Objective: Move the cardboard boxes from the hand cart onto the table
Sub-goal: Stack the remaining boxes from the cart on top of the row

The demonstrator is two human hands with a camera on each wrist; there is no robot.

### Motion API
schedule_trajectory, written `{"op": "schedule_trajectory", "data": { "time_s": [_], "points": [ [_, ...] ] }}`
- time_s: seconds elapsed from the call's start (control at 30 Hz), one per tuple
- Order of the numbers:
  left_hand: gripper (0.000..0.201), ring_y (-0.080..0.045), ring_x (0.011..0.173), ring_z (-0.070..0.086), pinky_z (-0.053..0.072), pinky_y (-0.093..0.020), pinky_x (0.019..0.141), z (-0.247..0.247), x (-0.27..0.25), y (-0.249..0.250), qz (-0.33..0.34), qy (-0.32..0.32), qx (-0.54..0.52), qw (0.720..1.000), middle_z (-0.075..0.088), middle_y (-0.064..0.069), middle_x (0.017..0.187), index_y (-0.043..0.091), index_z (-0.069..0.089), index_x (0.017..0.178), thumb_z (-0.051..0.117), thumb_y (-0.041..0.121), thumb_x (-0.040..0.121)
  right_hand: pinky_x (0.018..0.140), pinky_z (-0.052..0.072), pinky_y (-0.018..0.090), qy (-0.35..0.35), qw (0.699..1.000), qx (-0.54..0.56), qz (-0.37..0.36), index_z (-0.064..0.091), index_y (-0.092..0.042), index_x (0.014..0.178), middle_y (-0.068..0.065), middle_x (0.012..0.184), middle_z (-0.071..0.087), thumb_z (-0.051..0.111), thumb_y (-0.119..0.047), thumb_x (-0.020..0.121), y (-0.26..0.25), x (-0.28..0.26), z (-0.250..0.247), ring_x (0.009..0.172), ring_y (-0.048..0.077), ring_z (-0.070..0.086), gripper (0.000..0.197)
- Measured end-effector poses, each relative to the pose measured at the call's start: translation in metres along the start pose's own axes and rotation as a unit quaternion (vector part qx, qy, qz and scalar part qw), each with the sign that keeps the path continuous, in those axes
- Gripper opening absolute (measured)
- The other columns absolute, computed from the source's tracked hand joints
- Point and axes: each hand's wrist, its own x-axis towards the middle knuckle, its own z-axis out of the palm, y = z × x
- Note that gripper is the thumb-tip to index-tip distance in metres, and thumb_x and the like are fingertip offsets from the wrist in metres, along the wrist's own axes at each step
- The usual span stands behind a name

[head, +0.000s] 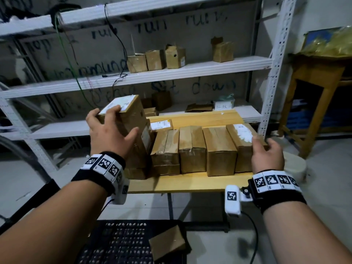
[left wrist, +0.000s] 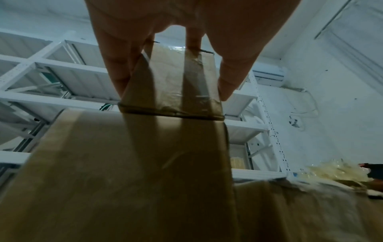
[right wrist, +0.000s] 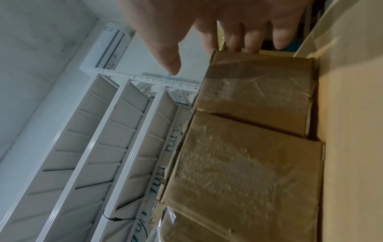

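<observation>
My left hand (head: 111,130) grips a cardboard box (head: 124,116) with a white label on top. It is held atop a stack at the left end of the wooden table (head: 190,182). In the left wrist view the fingers (left wrist: 119,77) and thumb clamp the box (left wrist: 172,81) above a lower box (left wrist: 128,163). A row of boxes (head: 192,147) stands along the table. My right hand (head: 265,152) rests straight fingers on the far side of the rightmost box (head: 242,139), thumb off it; the fingers (right wrist: 234,41) reach over that box (right wrist: 259,85). One box (head: 167,242) lies on the black hand cart (head: 122,242) below.
White metal shelving (head: 190,70) with several small boxes (head: 156,59) stands right behind the table. Cables (head: 118,40) hang from its shelves. A wooden stand (head: 312,103) is at the right, and a pale round stool (head: 295,166) sits by the table's right corner.
</observation>
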Motion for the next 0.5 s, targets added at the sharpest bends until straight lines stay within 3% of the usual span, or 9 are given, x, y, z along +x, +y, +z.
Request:
{"op": "schedule_trajectory", "data": {
  "time_s": [0.1,0.17,0.3,0.5],
  "points": [
    [0.076,-0.041,0.139,0.046,0.040,-0.042,0.119,-0.002,-0.006,0.020,0.020,0.044,-0.055,0.997,0.024,-0.016,0.160,0.033,0.051,0.143,0.087,0.042,0.077,0.108,0.042,0.042,-0.011,1.000,0.004,-0.002,0.053,-0.021,0.148,0.009,0.151,0.056,0.060,-0.047,0.100,0.005,0.003,0.001,0.135,0.034,0.053,0.055],
    [0.077,-0.038,0.136,0.048,0.043,-0.043,0.118,0.003,-0.014,0.047,0.060,0.046,-0.087,0.993,0.027,-0.016,0.157,0.033,0.053,0.142,0.089,0.043,0.074,0.103,0.042,0.039,-0.012,1.000,0.009,-0.005,0.056,-0.022,0.145,0.009,0.147,0.059,0.060,-0.047,0.100,0.011,0.006,0.001,0.132,0.034,0.055,0.052],
    [0.078,-0.035,0.132,0.051,0.049,-0.045,0.113,0.040,-0.037,0.107,0.111,-0.040,-0.092,0.989,0.029,-0.011,0.152,0.044,0.054,0.137,0.091,0.053,0.068,0.109,0.047,0.047,-0.015,1.000,0.011,-0.001,0.062,-0.020,0.138,0.008,0.138,0.066,0.059,-0.055,0.097,0.020,0.008,0.002,0.127,0.033,0.060,0.054],
    [0.075,-0.034,0.135,0.041,0.050,-0.047,0.109,0.103,-0.071,0.158,0.127,-0.123,-0.035,0.984,0.028,-0.009,0.143,0.048,0.050,0.132,0.085,0.064,0.069,0.099,0.047,0.041,-0.019,1.000,0.003,0.003,0.066,-0.018,0.132,0.007,0.127,0.070,0.060,-0.057,0.097,0.025,0.013,-0.002,0.119,0.033,0.063,0.053]
  ]
}}
